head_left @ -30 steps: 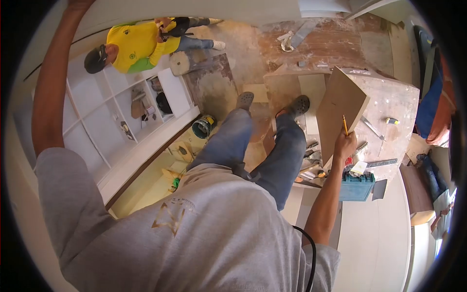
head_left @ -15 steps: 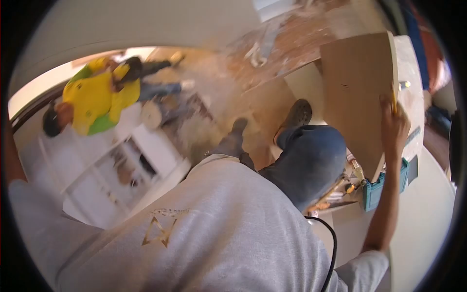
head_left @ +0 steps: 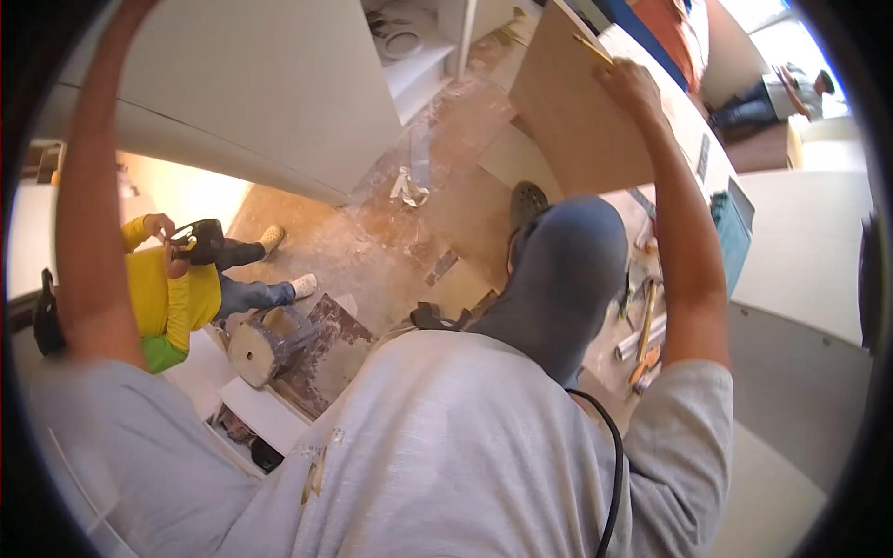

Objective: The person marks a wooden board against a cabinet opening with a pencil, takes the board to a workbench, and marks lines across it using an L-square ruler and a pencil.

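Note:
My right hand (head_left: 634, 90) is closed around a yellow pencil (head_left: 592, 48), whose end sticks out to the upper left. It is at the edge of a brown board (head_left: 586, 116) that stands tilted beyond my bent knee. My left arm (head_left: 90, 223) stretches up along the left side, and its hand runs out of view at the top edge. Beside that arm a large pale panel (head_left: 251, 93) fills the upper left.
A teal case (head_left: 732, 242) and several scattered hand tools (head_left: 648, 321) lie right of my knee. At left a person in yellow (head_left: 172, 288) holds a black object (head_left: 197, 242). Another person (head_left: 772, 98) is at upper right. A dusty bucket-like thing (head_left: 270, 349) stands on the floor.
My view has turned. My right hand, with the pencil, has moved up and left in view along the board. My left arm now shows raised, and the large panel appears beside it.

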The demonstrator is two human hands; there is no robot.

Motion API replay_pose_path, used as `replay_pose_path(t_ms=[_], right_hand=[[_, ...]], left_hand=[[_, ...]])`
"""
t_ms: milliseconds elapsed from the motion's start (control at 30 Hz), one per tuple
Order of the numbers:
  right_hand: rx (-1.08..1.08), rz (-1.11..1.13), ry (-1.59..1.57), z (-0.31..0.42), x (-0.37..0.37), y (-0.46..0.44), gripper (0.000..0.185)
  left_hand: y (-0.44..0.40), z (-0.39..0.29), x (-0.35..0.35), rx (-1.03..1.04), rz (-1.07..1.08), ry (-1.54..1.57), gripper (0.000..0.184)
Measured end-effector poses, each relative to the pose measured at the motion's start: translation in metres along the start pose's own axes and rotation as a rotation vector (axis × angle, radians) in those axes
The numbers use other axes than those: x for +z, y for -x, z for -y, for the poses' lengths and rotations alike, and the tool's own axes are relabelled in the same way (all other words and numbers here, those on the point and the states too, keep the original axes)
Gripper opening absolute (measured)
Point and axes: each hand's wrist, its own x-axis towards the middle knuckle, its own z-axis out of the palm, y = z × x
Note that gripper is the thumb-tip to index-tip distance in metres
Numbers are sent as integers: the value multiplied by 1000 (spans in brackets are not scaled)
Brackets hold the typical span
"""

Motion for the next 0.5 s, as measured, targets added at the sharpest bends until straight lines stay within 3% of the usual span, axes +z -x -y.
replay_pose_path(t_ms=[33, 67, 100, 200, 233, 333, 367, 400, 433, 500], right_hand=[[23, -9, -7, 2, -3, 1, 47], [13, -23, -6, 5, -4, -1, 47], [13, -42, -8, 6, -2, 1, 46], [36, -131, -42, 18, 12, 5, 46], [33, -135, -18, 19, 17, 4, 45], [-16, -33, 4, 30, -3, 23, 44], [1, -47, 17, 29, -1, 21, 44], [-10, -43, 17, 25, -2, 19, 44], [-26, -61, -3, 20, -2, 19, 43], [-38, -93, -5, 23, 2, 20, 43]], left_hand=[[23, 10, 35, 37, -5, 153, 61], [79, -63, 62, -408, 16, 45, 72], [97, -13, 118, -8, -229, 236, 21], [198, -95, 194, -191, -80, 437, 25], [231, -97, 226, -204, -58, 450, 23], [357, -85, 332, -521, 240, 345, 17], [411, -95, 353, -487, 210, 416, 16], [460, -99, 376, -607, 366, 448, 17], [510, -117, 384, -521, 320, 352, 19], [601, -131, 392, -668, 577, 393, 21]])
